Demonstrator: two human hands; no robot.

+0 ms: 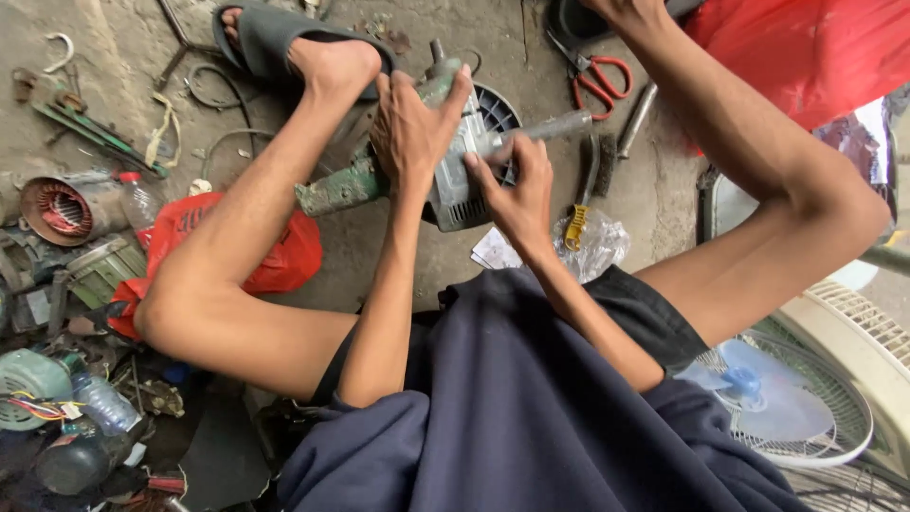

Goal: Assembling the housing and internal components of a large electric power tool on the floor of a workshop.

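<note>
I sit on a concrete floor with both knees raised. A grey-green metal power tool body (453, 175) with a vented end stands between my feet. My left hand (409, 128) wraps over its top and left side. My right hand (517, 190) presses against its right side, fingers curled next to a grey metal rod (555, 126) that sticks out to the right. A rusty green part (336, 190) juts out at the tool's left. Behind the tool lies a round dark vented cover (495, 106). My left foot in a grey sandal (275, 38) rests beside the tool.
Red-handled scissors (599, 81) and a wire brush (590, 175) lie at the right of the tool. A red plastic bag (275, 251), motor parts (59, 209) and bottles crowd the left. A white fan with a blue blade (777, 398) lies at lower right, red cloth (806, 47) above.
</note>
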